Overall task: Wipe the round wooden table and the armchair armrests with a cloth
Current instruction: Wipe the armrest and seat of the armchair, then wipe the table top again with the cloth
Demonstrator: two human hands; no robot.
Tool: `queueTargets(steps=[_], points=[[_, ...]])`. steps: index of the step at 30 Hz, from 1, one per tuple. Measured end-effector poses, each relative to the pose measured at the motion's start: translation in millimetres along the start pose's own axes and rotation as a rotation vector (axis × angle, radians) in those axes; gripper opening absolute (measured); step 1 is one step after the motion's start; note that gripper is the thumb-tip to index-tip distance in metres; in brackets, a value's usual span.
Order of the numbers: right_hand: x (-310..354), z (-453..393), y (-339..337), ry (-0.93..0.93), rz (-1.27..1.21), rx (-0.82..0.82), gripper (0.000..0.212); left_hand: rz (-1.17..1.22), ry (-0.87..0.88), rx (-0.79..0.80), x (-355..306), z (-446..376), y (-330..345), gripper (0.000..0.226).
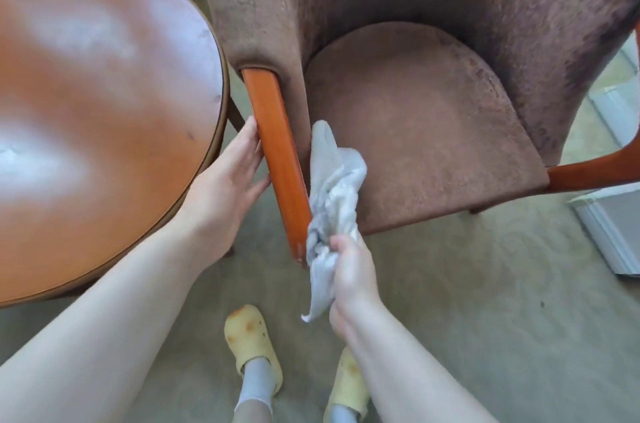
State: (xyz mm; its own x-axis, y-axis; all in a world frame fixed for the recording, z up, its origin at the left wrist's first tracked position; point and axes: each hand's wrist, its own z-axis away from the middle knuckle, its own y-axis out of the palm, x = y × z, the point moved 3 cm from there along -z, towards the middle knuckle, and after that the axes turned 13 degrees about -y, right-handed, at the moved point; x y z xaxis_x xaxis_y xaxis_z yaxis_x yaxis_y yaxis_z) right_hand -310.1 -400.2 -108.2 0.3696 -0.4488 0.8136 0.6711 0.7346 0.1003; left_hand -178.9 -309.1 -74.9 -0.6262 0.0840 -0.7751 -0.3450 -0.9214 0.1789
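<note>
The crumpled pale grey cloth (pixel 332 201) is bunched in the right hand (pixel 349 279), whose fingers curl round its lower half and grip it near the front end of the polished orange-brown wooden armrest (pixel 277 152). Above the curled fingers the cloth rises in a loose fold along the inner side of the armrest, between the wood and the edge of the seat cushion, and it appears to touch the armrest's lower end; a short tail of cloth hangs out below the fist. The left hand (pixel 225 187) lies on the outer side of the same armrest, its fingers straight and close together, the fingertips (pixel 251 126) touching the wood's edge and the thumb reaching toward the armrest lower down. The armrest thus runs between the two hands, the cloth on one side and the bare palm on the other. It belongs to the brown velvet-covered armchair (pixel 415 111), whose second wooden armrest (pixel 595 169) shows at the right, well apart from both hands. To the left, just beside the left forearm, stands the round glossy reddish wooden table (pixel 97 104). Below, on the beige carpet (pixel 485 336), are two feet in yellow clogs (pixel 251 341) with pale grey socks.
</note>
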Motion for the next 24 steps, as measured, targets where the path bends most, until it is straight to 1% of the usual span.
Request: queueTargets(steps=[1,2,3,5,6,7,8,9,10,11,12,13,14,15,16,17,18,19,20,21,22,24], points=[[18.6,-17.7,10.4,-0.016,-0.008,0.005,0.020,0.012,-0.046,0.030,0.4,-1.1,-2.0,0.041],[43.6,-35.9,25.8,-0.132,0.080,0.050,0.018,0.000,-0.086,0.059,-1.6,1.9,-1.3,0.045],[69.8,-47.8,48.4,-0.278,0.270,0.096,0.022,-0.030,-0.107,0.080,-5.5,4.8,-1.3,0.049],[92.4,-52.3,89.7,-0.587,0.623,0.228,0.047,-0.018,-0.164,0.120,-15.1,3.9,-5.9,0.058],[87.8,-49.8,96.5,-0.719,0.821,0.214,0.057,0.026,-0.188,0.128,-20.9,1.5,-10.5,0.064],[81.1,-39.9,94.9,-0.823,0.963,0.180,0.062,0.058,-0.205,0.124,-27.1,-0.3,-15.0,0.070],[67.7,-27.5,83.4,-0.893,1.040,0.132,0.065,0.087,-0.213,0.121,-31.7,-1.3,-17.4,0.073],[49.3,-11.2,65.6,-0.931,1.047,0.115,0.067,0.080,-0.221,0.103,-34.5,-4.0,-18.5,0.073],[27.1,6.1,45.7,-0.938,1.023,0.126,0.070,0.048,-0.222,0.074,-35.4,-6.3,-17.1,0.071],[8.8,24.4,25.9,-0.874,0.963,0.151,0.073,-0.031,-0.213,0.034,-34.0,-8.6,-12.0,0.067],[-3.2,37.0,7.9,-0.742,0.904,0.157,0.073,-0.127,-0.197,-0.010,-31.3,-9.1,-1.4,0.065],[-10.3,39.6,-3.4,-0.569,0.802,0.109,0.069,-0.212,-0.169,-0.055,-26.7,-8.4,11.8,0.065],[-10.5,34.4,-6.7,-0.379,0.627,0.037,0.060,-0.294,-0.130,-0.092,-20.7,-5.9,25.9,0.071],[-7.3,23.7,-6.2,-0.183,0.411,-0.042,0.047,-0.395,-0.078,-0.122,-13.0,-2.6,36.8,0.079],[6.1,12.9,-0.3,-0.041,0.229,-0.115,0.034,-0.520,-0.027,-0.129,-5.1,1.7,42.7,0.085],[25.9,4.2,11.3,0.033,0.086,-0.145,0.025,-0.646,0.018,-0.119,1.1,5.3,40.4,0.085],[48.1,-1.5,24.2,0.023,0.005,-0.138,0.020,-0.750,0.056,-0.088,3.0,7.0,30.1,0.082],[67.8,-5.0,37.2,-0.045,-0.019,-0.110,0.019,-0.850,0.104,-0.060,0.8,7.2,12.5,0.075],[84.7,-6.0,52.9,-0.145,-0.018,-0.056,0.020,-0.974,0.153,-0.056,-4.0,7.3,-9.0,0.069],[98.6,-4.7,71.4,-0.256,0.023,-0.001,0.021,-1.112,0.196,-0.090,-9.7,5.1,-34.2,0.064],[108.1,-2.8,90.7,-0.370,0.107,0.051,0.022,-1.236,0.212,-0.152,-14.9,1.7,-61.9,0.060],[112.1,0.1,133.7,-0.616,0.410,0.135,0.034,-1.398,0.140,-0.297,-21.0,-4.4,-124.1,0.058]])
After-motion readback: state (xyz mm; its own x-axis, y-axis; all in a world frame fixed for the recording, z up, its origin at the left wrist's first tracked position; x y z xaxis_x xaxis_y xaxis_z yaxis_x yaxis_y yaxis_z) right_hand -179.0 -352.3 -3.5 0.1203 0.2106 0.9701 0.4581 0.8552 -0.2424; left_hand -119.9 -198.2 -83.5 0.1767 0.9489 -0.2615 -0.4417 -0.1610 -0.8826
